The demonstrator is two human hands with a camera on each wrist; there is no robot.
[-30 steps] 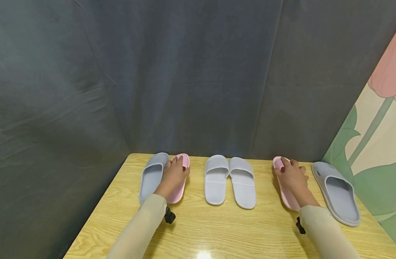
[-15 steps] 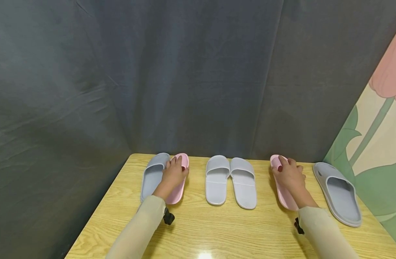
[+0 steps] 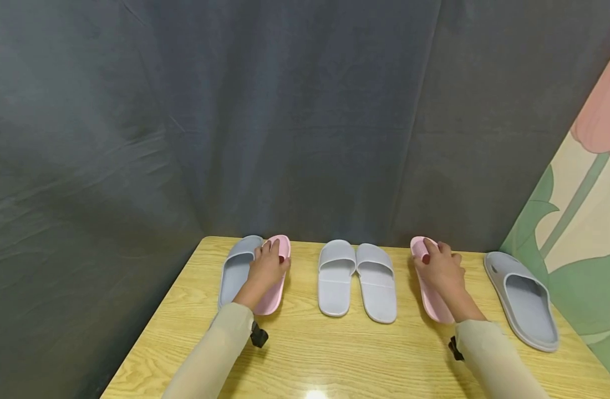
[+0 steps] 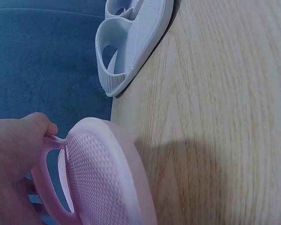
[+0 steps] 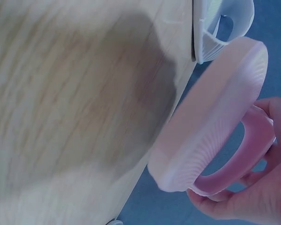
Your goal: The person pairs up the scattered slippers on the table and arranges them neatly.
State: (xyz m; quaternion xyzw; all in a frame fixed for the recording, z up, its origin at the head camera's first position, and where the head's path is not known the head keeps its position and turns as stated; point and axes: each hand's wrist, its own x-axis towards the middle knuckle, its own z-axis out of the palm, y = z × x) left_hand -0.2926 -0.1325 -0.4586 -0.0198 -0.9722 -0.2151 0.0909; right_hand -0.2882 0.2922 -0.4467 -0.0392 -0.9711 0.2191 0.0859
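Observation:
My left hand (image 3: 266, 271) grips a pink slipper (image 3: 271, 302) by its strap, at the left of the table. In the left wrist view the thumb lies over the edge of that strap, and a shadow falls on the wood beside the sole. On the right, my right hand (image 3: 442, 271) holds the matching pink slipper (image 3: 436, 307) by its strap. The right wrist view shows this slipper tilted above the table, its sole edge towards the camera. Both hands partly cover the slippers in the head view.
A pale grey slipper pair (image 3: 335, 296) lies mid-table, toes to the back. One larger grey slipper (image 3: 234, 274) is at the left, overlapped by my left hand; another grey slipper (image 3: 530, 307) lies far right. A dark curtain (image 3: 305, 138) hangs behind the wooden table (image 3: 315, 354).
My right hand has carried its pink slipper left, away from the far-right grey slipper and towards the middle pair. The left hand and its slipper have barely shifted.

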